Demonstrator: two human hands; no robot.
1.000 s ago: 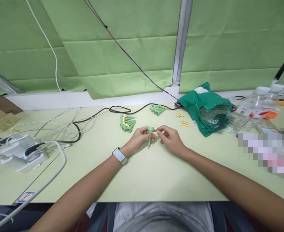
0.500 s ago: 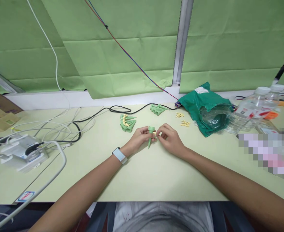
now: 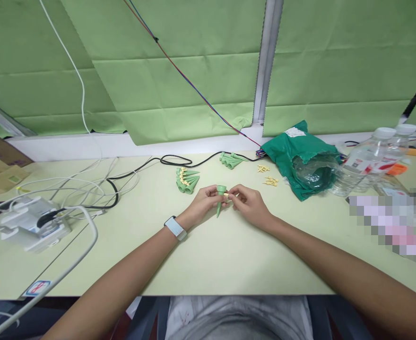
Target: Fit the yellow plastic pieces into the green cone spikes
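Note:
My left hand (image 3: 207, 200) is closed around a green plant watering spike (image 3: 221, 189), its wide cup up and its tip pointing down. A small yellow valve (image 3: 226, 194) sticks out from the spike's right side. Pinched on that valve are the thumb and fingers of my right hand (image 3: 247, 204). How far the valve sits in the spike is hidden. To the left lie several spikes with yellow valves (image 3: 186, 181) in a fan. Several green spikes (image 3: 231, 160) lie farther back, and two small piles of yellow valves (image 3: 271, 181) are right of them.
A green plastic bag (image 3: 302, 158) lies open at the right, near clear water bottles (image 3: 369, 160). White cables and a power strip (image 3: 38, 224) occupy the left side. A black cable (image 3: 172, 159) runs along the back of the table.
My right hand has turned slightly and its fingers have straightened and come closer around the yellow valve. The left hand and the spike have stayed nearly still.

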